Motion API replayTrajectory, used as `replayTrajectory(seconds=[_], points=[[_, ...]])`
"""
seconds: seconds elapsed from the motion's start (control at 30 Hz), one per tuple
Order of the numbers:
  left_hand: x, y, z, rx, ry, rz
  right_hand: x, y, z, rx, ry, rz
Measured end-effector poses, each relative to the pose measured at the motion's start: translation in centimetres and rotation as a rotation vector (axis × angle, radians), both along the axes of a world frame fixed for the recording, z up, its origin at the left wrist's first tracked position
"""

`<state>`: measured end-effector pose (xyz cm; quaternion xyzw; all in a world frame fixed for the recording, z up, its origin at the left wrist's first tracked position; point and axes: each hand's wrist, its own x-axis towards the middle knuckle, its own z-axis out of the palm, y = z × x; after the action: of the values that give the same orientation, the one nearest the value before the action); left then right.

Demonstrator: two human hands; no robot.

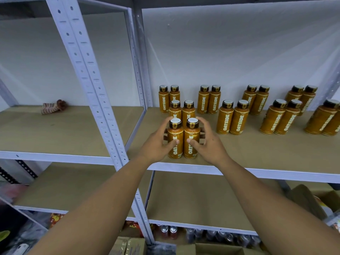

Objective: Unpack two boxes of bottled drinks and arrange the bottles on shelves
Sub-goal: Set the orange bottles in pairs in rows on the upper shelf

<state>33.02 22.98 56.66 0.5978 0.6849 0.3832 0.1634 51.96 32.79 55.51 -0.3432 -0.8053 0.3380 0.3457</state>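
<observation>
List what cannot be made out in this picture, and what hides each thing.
All in the head view.
1. Rightmost bottles: cut off by the right edge.
2. Small print on the left front bottle and right front bottle: too small, partly under the left hand and right hand.
3. Cans at the bottom: blurred and dim.
4. Reddish object on the left shelf: too blurred to name.

Striped red-and-white cloth bundle (53,107) lies far left. Row of drink cans (169,231) stands near, at the bottom, blurry. White wall (220,52) behind.
</observation>
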Motion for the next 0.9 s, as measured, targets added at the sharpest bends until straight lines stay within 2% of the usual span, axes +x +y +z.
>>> replayTrajectory(seconds=[0.7,0.83,0.9], points=[[0.0,0.6,-0.5,0.012,-0.046,0.021,0.0,-0.2,0.3,-0.006,-0.025,0.02],[0.8,-0.6,-2.7,-0.05,-0.162,0.121,1.0,0.2,-1.3,-0.169,-0.047,0.0],[1.4,-1.6,-4.8,-0.073,-0.161,0.203,2.0,0.2,-2.5,-0.218,-0.089,-0.04]])
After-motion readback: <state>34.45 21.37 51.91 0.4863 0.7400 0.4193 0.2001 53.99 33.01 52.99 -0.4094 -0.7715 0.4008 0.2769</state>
